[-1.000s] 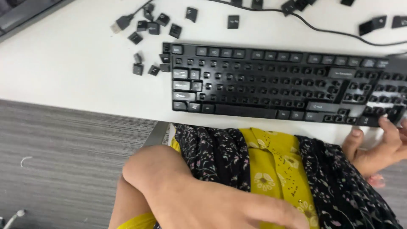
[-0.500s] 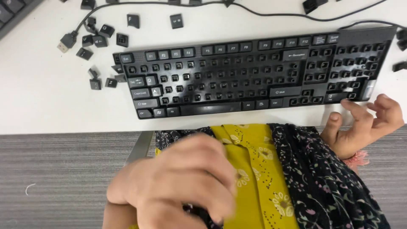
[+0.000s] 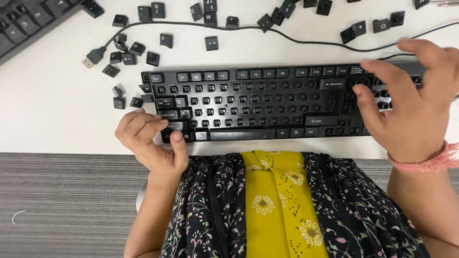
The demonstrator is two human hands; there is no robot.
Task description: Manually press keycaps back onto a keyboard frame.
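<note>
Head view, read from left to right. At far left a second keyboard point(image 3: 24, 21) lay partly out of frame on the white desk point(image 3: 52, 114), and loose black keycaps point(image 3: 125, 59) sat scattered beside a cable plug point(image 3: 92, 58). The left hand point(image 3: 150, 143) rested at the lower left corner of the black keyboard point(image 3: 267, 102), fingers curled and thumb pressed on the bottom row; whether a keycap was pinched under the curled fingers cannot be told. Most of the keyboard's switches stood bare (only the function row and a few edge keys kept their caps). The right hand point(image 3: 409, 102) hovered over the right end of the board, fingers spread and grasping nothing visible, a pink band point(image 3: 430, 160) at the wrist. Judged from this layout, the step would go best with the left hand steadying the frame while each cap was set square over its stem and pressed straight down, since a tilted cap would likely bind.
</note>
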